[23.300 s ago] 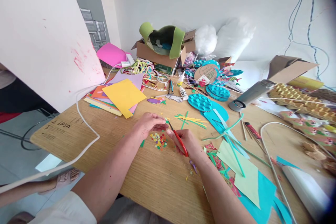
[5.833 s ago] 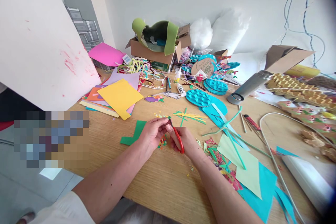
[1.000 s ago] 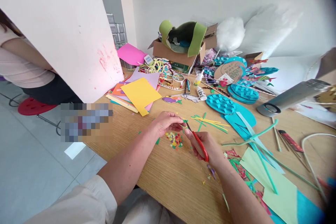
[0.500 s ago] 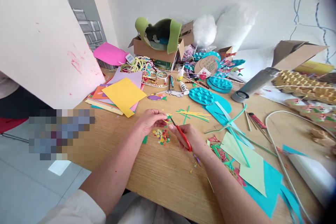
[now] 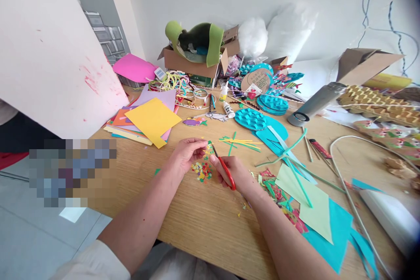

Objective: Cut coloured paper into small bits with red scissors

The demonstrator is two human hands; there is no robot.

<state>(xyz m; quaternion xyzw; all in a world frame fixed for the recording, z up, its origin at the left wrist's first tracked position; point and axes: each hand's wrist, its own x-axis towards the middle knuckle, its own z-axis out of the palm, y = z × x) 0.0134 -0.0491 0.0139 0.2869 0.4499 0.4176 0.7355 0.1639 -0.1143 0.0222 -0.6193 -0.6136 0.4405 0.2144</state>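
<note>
Red-handled scissors [image 5: 226,171] are in my right hand [image 5: 235,169], their dark blades pointing up and left. My left hand [image 5: 189,152] pinches a small green piece of paper [image 5: 210,143] at its fingertips, close by the scissor tips. Whether the blades touch the paper is too small to tell. Under and between my hands lies a pile of small round paper bits [image 5: 202,170] in yellow, red, green and orange. Just beyond my right hand, thin yellow and green paper strips [image 5: 241,141] lie crossed on the wooden table [image 5: 197,223].
Stacked coloured paper [image 5: 154,118] lies at left, beside a leaning white board [image 5: 55,52]. Blue egg-carton pieces [image 5: 251,119], glue bottles [image 5: 229,110] and a metal flask [image 5: 316,105] stand farther back. Paper scraps [image 5: 275,192] and pale green paper [image 5: 305,197] lie by my right forearm.
The view has shifted slightly. A green paper piece now shows at my left fingertips, where a yellowish bit showed before. The scissors stay in my right hand.
</note>
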